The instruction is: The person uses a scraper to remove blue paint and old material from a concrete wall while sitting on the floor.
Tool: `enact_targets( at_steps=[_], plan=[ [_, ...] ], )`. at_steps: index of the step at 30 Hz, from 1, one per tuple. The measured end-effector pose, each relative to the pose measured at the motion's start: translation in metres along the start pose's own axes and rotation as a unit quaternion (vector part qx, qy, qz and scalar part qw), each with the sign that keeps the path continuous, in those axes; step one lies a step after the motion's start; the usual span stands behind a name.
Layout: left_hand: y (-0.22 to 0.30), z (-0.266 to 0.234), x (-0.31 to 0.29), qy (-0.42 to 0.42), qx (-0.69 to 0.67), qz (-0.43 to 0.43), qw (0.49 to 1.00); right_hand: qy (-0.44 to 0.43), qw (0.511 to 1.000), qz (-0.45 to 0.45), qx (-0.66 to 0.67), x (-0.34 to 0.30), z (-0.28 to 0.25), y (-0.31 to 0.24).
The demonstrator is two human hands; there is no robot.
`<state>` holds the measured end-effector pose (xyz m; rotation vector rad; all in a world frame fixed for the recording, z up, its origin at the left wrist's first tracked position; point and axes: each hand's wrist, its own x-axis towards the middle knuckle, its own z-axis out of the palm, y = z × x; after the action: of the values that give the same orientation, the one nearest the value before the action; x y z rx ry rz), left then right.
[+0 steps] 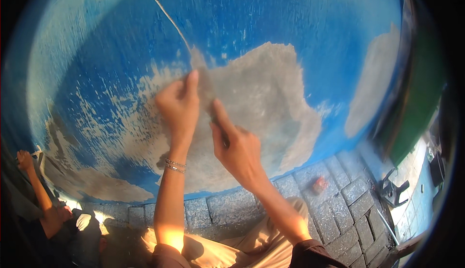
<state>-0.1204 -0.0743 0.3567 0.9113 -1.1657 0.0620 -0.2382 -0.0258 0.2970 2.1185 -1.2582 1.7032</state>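
Note:
A long, narrow grey tool (206, 85), blurred and seen nearly edge-on, slants up against the blue painted wall (252, 16). My right hand (240, 154) is closed round its lower end, index finger stretched along it. Higher up, my left hand (178, 104) is closed with its thumb pressed against the tool. A thin pale strip (170, 20) runs up and left from the tool's tip; I cannot tell whether it belongs to the tool or lies on the wall. Behind my hands spreads a bare grey patch (266, 88) with ragged paint edges.
Grey paving blocks (232, 207) meet the wall's foot. A small reddish thing (319, 184) lies there, too blurred to name. At the left, another person's hand (24, 160) holds a tool to the wall. A dark bracket-like object (393, 188) and a green panel (419, 118) stand right.

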Motion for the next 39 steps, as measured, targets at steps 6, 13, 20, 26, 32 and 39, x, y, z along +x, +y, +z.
enact_targets(
  at_steps=[6, 13, 20, 26, 32, 39],
  plan=[
    [0.004, 0.005, 0.01, 0.017, 0.017, 0.044, 0.999, 0.013, 0.999, 0.0, 0.037, 0.008, 0.004, -0.001],
    [0.017, -0.001, 0.038, 0.043, 0.039, 0.078, 0.995, 0.019, 0.999, -0.016, 0.036, 0.035, -0.004, -0.014],
    [0.001, -0.005, 0.005, -0.001, 0.023, 0.068, 0.997, 0.017, 1.0, -0.002, 0.018, 0.0, 0.003, -0.003],
    [-0.003, -0.002, 0.001, -0.003, 0.039, 0.049, 0.998, 0.011, 1.0, 0.007, -0.002, -0.004, 0.0, -0.001],
    [-0.001, 0.003, 0.006, 0.021, 0.054, 0.05, 0.997, 0.001, 1.0, 0.006, 0.012, 0.005, -0.005, -0.004],
    [0.012, 0.004, 0.021, 0.036, 0.068, 0.08, 0.994, 0.012, 0.999, -0.005, 0.045, 0.02, -0.002, -0.008]
  ],
)
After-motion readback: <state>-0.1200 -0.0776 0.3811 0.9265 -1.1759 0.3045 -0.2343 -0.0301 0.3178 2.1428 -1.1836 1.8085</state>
